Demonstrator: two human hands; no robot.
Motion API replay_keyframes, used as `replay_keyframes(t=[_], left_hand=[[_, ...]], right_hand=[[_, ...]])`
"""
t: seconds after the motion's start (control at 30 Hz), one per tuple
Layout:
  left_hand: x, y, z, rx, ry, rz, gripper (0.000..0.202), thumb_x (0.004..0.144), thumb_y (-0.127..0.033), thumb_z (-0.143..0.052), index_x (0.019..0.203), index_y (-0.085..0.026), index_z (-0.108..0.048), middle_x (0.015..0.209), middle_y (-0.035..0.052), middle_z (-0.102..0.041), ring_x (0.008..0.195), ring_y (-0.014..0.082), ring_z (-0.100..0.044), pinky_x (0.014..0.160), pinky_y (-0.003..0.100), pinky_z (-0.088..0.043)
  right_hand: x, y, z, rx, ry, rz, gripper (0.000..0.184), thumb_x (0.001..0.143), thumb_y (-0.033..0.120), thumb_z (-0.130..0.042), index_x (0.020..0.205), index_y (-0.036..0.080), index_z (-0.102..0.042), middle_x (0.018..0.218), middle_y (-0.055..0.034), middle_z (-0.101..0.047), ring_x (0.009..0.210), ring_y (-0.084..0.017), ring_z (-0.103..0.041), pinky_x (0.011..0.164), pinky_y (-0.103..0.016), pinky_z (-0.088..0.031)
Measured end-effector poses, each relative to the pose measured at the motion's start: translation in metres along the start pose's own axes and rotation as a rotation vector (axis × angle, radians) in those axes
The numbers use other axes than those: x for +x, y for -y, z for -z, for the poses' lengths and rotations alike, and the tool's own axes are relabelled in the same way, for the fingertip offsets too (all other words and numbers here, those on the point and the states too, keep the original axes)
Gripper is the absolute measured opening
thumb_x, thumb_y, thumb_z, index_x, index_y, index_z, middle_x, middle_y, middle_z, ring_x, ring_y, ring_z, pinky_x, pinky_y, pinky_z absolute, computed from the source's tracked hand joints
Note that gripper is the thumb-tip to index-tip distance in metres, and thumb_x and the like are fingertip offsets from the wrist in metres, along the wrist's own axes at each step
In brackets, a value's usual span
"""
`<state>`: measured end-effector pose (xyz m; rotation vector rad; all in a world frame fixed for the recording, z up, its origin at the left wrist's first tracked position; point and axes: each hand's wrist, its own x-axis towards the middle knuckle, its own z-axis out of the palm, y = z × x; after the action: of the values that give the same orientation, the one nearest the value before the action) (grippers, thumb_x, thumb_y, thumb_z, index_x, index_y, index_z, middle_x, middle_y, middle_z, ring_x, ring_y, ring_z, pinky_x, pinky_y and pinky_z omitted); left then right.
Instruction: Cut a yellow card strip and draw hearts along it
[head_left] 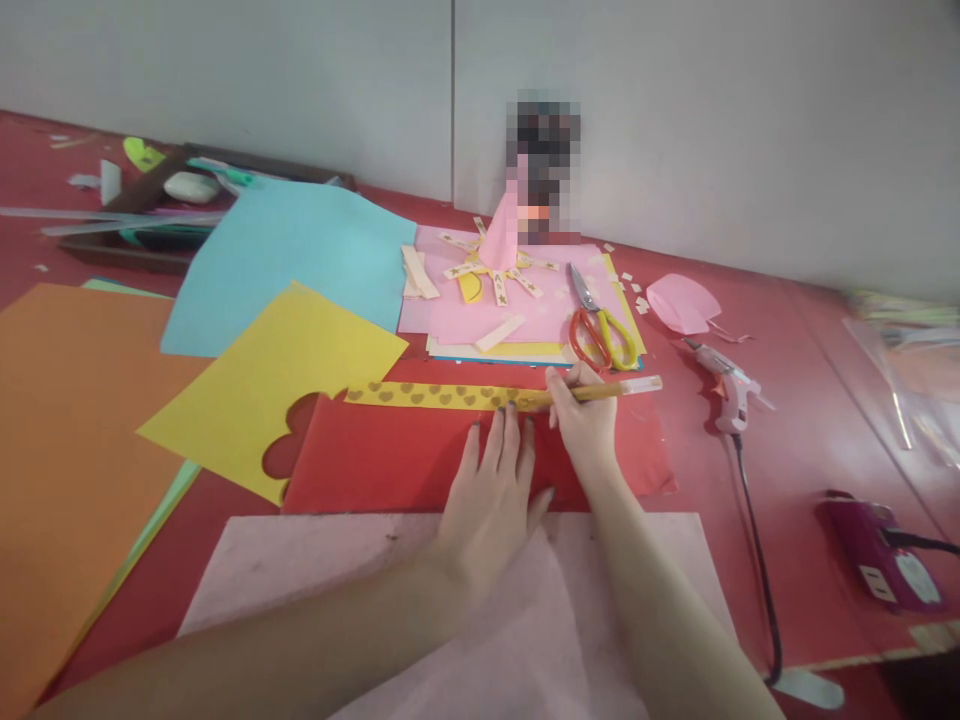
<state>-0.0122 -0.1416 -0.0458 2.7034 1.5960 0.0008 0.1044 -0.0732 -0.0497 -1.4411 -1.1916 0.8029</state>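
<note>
A narrow yellow paper strip with a row of gold hearts lies across a red sheet. My left hand rests flat, fingers spread, its fingertips touching the strip's lower edge. In my right hand is a pen with a gold-toned barrel and a clear end pointing right. Its tip is at the strip's right part, mostly hidden by my fingers. Just beyond lie scissors with one red and one yellow handle, blades apart. A pink paper cone with star-marked strips around its base stands farther back.
Yellow, blue and orange sheets overlap at left, before a dark tray of supplies. To the right are a pink paper piece, a glue gun with its cord, and a magenta power strip.
</note>
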Motion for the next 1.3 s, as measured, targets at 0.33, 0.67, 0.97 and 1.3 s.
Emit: replay_keyframes(t=[0.33, 0.67, 0.97, 1.3], left_hand=[[0.0006, -0.0004, -0.0009, -0.008, 0.009, 0.006, 0.059, 0.088, -0.043, -0.027, 0.131, -0.003, -0.038, 0.137, 0.0208, -0.037, 0.129, 0.0311, -0.03, 0.103, 0.047, -0.027], [0.0012, -0.0006, 0.0005, -0.046, 0.034, 0.023, 0.06, 0.088, -0.042, -0.027, 0.133, -0.003, -0.033, 0.139, 0.0214, -0.033, 0.129, 0.0322, -0.029, 0.103, 0.048, -0.026], [0.0008, -0.0008, -0.001, -0.039, 0.024, 0.011, 0.06, 0.088, -0.041, -0.027, 0.133, -0.002, -0.034, 0.139, 0.0216, -0.033, 0.129, 0.0327, -0.028, 0.103, 0.049, -0.026], [0.001, -0.0003, 0.0008, -0.055, 0.027, 0.016, 0.059, 0.088, -0.041, -0.027, 0.133, -0.002, -0.034, 0.139, 0.0214, -0.033, 0.13, 0.032, -0.027, 0.104, 0.048, -0.025]], right_hand=[[0.0001, -0.0012, -0.0012, -0.134, 0.06, 0.059, 0.032, 0.079, 0.027, -0.052, 0.053, 0.022, -0.033, 0.036, 0.0099, -0.038, 0.036, -0.008, -0.04, 0.045, -0.02, -0.035], [0.0016, -0.0029, -0.0028, -0.223, -0.016, 0.108, 0.029, 0.07, 0.018, -0.05, 0.051, 0.021, -0.028, 0.045, 0.0093, -0.027, 0.043, -0.007, -0.029, 0.044, -0.02, -0.028], [0.0009, -0.0027, -0.0013, -0.115, 0.061, 0.031, 0.03, 0.077, 0.026, -0.05, 0.054, 0.022, -0.032, 0.034, 0.0109, -0.036, 0.035, -0.008, -0.039, 0.046, -0.021, -0.036], [0.0018, -0.0017, -0.0014, -0.168, -0.002, 0.041, 0.029, 0.072, 0.021, -0.051, 0.051, 0.022, -0.031, 0.037, 0.0105, -0.034, 0.037, -0.008, -0.037, 0.046, -0.021, -0.034]])
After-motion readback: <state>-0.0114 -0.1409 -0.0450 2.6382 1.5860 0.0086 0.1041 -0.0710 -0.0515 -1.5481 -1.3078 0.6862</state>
